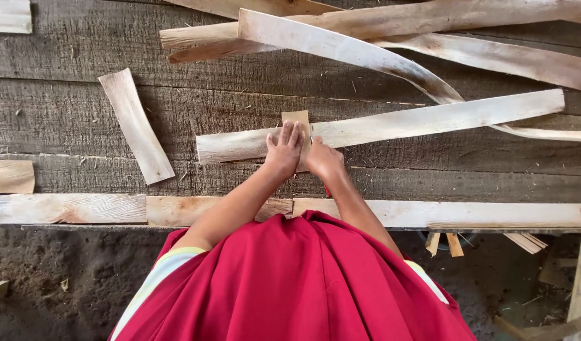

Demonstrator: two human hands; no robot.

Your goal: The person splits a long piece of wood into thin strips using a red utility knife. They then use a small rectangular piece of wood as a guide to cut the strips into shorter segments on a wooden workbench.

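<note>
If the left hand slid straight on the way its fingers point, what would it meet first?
The left hand already lies on the small tan template piece across the long pale wood strip. Beyond it comes bare dark plank, then probably the curved strip.

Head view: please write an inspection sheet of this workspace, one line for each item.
Surface: bench of dark, rough planks, with pale boards along its near edge.
Job's things: a long pale strip lies across the bench; a small brown card lies across it.
Clutter: a short strip at left; several long curved strips at the far edge; offcuts on the ground at right.
Grippers: left hand flat on the card; right hand beside it, closed on a thin tool, partly hidden, with some red below the hand.
Cables: nothing seen.
Surroundings: dirt ground below; a red cloth covers the person's lap.
</note>
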